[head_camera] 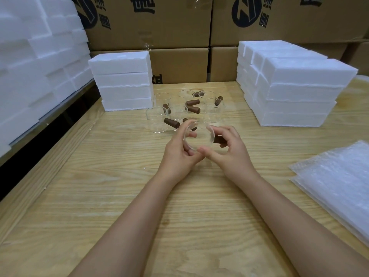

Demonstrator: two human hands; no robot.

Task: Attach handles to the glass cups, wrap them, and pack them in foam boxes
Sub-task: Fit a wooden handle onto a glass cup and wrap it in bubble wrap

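A clear glass cup (pixel 201 139) is held over the middle of the wooden table (pixel 119 196), its mouth turned toward me. My left hand (pixel 179 154) grips the cup's left side. My right hand (pixel 231 150) curls its fingers round a brown wooden handle (pixel 219 139) set against the cup's right side. Behind them stand several more glass cups (pixel 157 118) with brown handles (pixel 172 123), some attached and some lying loose. White foam boxes are stacked at the back left (pixel 121 80) and at the back right (pixel 295 86).
A pile of bubble wrap sheets (pixel 337 182) lies at the right edge of the table. More foam pieces (pixel 34 62) are piled on the far left. Cardboard cartons (pixel 179 23) form a wall behind the table.
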